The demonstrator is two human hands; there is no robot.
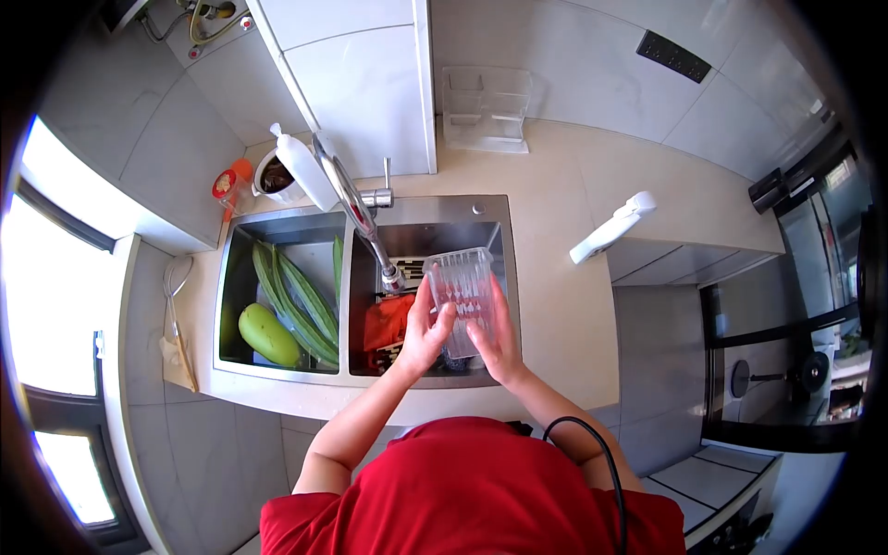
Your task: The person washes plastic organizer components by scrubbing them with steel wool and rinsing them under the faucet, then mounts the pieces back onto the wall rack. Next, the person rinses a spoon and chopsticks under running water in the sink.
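Observation:
A clear ribbed plastic container point(461, 277) is held over the right sink basin point(504, 240). My left hand point(425, 331) grips its left side, thumb resting on the front. On the opposite side, my right hand point(499, 344) has its fingers along the edge and its thumb pressed inward. Just left of the container is the faucet head point(392, 276); I cannot tell if water runs. Beneath lie a red-orange item point(387, 320), like a bag or cloth, and light-coloured strips in the basin, partly hidden by my hands.
The left basin holds long ridged gourds point(301, 291) and a plump green gourd point(268, 335). A wire strainer point(176, 287) lies left of the sink. Behind stand a white pot point(277, 180) and red-lidded jar point(227, 185). A white handled object point(612, 227) and clear rack point(486, 109) are right.

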